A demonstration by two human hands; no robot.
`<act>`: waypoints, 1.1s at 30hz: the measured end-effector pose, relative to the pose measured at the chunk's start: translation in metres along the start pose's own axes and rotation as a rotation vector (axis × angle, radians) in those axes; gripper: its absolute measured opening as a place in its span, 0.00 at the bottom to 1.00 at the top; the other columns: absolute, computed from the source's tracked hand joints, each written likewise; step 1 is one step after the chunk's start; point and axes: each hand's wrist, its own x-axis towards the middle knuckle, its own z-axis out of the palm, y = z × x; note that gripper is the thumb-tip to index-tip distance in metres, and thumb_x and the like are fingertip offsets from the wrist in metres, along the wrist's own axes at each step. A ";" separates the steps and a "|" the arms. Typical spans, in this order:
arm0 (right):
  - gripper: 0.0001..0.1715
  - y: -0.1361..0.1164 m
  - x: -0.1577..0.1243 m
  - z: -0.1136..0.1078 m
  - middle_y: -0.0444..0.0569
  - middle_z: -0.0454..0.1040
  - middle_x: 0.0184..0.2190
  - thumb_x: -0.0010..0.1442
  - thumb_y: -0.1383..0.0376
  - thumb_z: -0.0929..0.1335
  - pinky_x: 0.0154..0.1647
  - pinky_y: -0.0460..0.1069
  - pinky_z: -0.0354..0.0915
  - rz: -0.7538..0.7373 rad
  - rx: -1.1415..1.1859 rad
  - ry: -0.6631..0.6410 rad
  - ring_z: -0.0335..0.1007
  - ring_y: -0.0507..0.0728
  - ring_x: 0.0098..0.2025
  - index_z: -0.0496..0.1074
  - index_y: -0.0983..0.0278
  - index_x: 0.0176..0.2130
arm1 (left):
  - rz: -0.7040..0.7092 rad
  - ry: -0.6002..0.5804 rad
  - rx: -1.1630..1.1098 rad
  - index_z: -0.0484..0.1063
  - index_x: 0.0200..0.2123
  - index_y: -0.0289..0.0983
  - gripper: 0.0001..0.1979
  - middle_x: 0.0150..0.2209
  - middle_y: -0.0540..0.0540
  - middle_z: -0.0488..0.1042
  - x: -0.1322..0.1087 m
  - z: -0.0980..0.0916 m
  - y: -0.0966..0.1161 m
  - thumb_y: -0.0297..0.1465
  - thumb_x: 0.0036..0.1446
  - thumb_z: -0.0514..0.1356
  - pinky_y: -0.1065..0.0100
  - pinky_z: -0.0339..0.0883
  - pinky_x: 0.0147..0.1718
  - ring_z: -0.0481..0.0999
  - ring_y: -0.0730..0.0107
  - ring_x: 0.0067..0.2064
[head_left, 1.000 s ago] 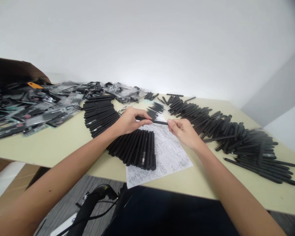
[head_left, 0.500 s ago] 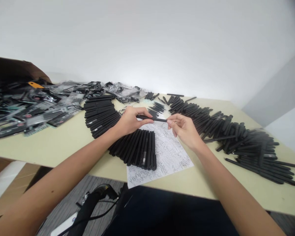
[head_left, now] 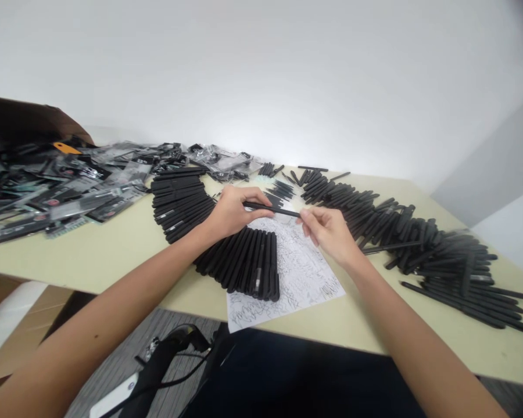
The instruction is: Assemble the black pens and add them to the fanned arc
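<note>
A slim matte black pen (head_left: 272,209) lies across the space between my hands, nearly level above a scribbled white paper sheet (head_left: 294,270). My left hand (head_left: 232,212) grips the pen's left part between thumb and fingers. My right hand (head_left: 326,233) pinches its right end with the fingertips. Just below my left wrist, a curved fan of black pens (head_left: 239,261) lies on the table, partly overlapping the sheet. Part of that fan is hidden by my left forearm.
Another long band of black pens (head_left: 401,232) curves away to the right on the pale table (head_left: 91,261). Heaped plastic-bagged black items (head_left: 70,194) and a cardboard box (head_left: 26,119) lie at the back left. Below the table's front edge are a dark bag (head_left: 157,366) and grey floor.
My right hand has shifted slightly rightward along the pen, and the pen has tilted a little. The view has drifted slightly too.
</note>
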 end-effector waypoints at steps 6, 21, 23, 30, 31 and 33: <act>0.33 0.000 0.000 0.001 0.45 0.72 0.21 0.65 0.40 0.64 0.18 0.47 0.56 0.077 0.008 0.001 0.57 0.48 0.15 0.75 0.66 0.33 | 0.011 -0.015 0.010 0.80 0.33 0.34 0.14 0.33 0.44 0.83 0.000 0.000 0.000 0.38 0.50 0.74 0.70 0.77 0.40 0.84 0.66 0.35; 0.38 -0.001 -0.001 -0.002 0.44 0.66 0.14 0.69 0.42 0.61 0.23 0.48 0.54 -0.011 -0.128 -0.019 0.56 0.50 0.17 0.69 0.63 0.19 | 0.037 -0.024 0.003 0.81 0.33 0.34 0.12 0.33 0.45 0.83 0.000 -0.002 0.003 0.37 0.52 0.73 0.71 0.78 0.40 0.83 0.67 0.35; 0.40 -0.002 -0.002 -0.004 0.44 0.63 0.12 0.70 0.43 0.60 0.24 0.48 0.54 -0.003 -0.140 -0.055 0.55 0.49 0.17 0.64 0.62 0.15 | 0.069 -0.036 0.021 0.81 0.33 0.34 0.11 0.32 0.45 0.83 -0.001 -0.003 0.003 0.36 0.52 0.73 0.72 0.77 0.37 0.83 0.69 0.33; 0.40 -0.003 -0.003 -0.005 0.42 0.57 0.09 0.70 0.44 0.60 0.22 0.49 0.51 0.215 0.008 -0.213 0.49 0.48 0.15 0.57 0.61 0.13 | 0.245 -0.073 0.099 0.82 0.34 0.36 0.05 0.34 0.45 0.84 -0.003 -0.001 0.001 0.31 0.55 0.71 0.73 0.74 0.37 0.83 0.70 0.35; 0.39 -0.002 -0.003 -0.004 0.43 0.59 0.10 0.69 0.43 0.61 0.22 0.48 0.50 0.237 0.026 -0.193 0.50 0.48 0.15 0.60 0.61 0.14 | 0.254 -0.072 0.112 0.81 0.34 0.36 0.05 0.34 0.45 0.84 -0.003 -0.001 0.000 0.31 0.55 0.71 0.73 0.74 0.38 0.83 0.70 0.35; 0.37 -0.001 -0.001 -0.001 0.45 0.65 0.13 0.68 0.42 0.61 0.20 0.48 0.49 0.249 0.056 -0.125 0.52 0.49 0.15 0.67 0.63 0.19 | 0.252 -0.066 0.141 0.81 0.35 0.36 0.05 0.34 0.46 0.84 -0.003 0.000 -0.002 0.31 0.57 0.70 0.73 0.73 0.39 0.83 0.70 0.35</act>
